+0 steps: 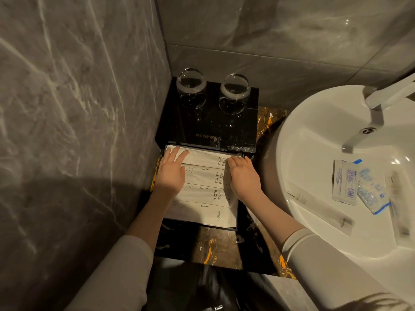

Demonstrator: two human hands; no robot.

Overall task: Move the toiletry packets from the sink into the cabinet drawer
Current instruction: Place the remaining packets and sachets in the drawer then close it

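Head view, single frame. Landmark: the open drawer (233,226) of the small black cabinet (208,129), pulled out over the marbled worktop (213,248). Inside the drawer lie four flat cream paper packets in a row, three printed TOOTH BRUSH (208,176) and the nearest printed COMB (202,213). Left hand (171,173) lies flat and spread on the left end of the row, gripping nothing. Right hand (243,176) rests at the right end, fingers curled down against the packet edges; whether it pinches anything I cannot tell. Step judged: squaring up the packets already placed. To do it well, press lightly with the flat palm and nudge from the right edge so the row sits flush and leaves room; the paper looks thin and likely to crease. Task not complete: right of the drawer, in the white glossy sink (298,140), several clear crinkly plastic packets (359,182) with blue print remain, overlapping, plus a long translucent sleeve (323,209) nearer the drawer. Film looks slippery; pinch by edges. Behind the drawer, two upturned glass tumblers (213,90) stand on the cabinet top. Faucet (377,108) overhangs the sink.
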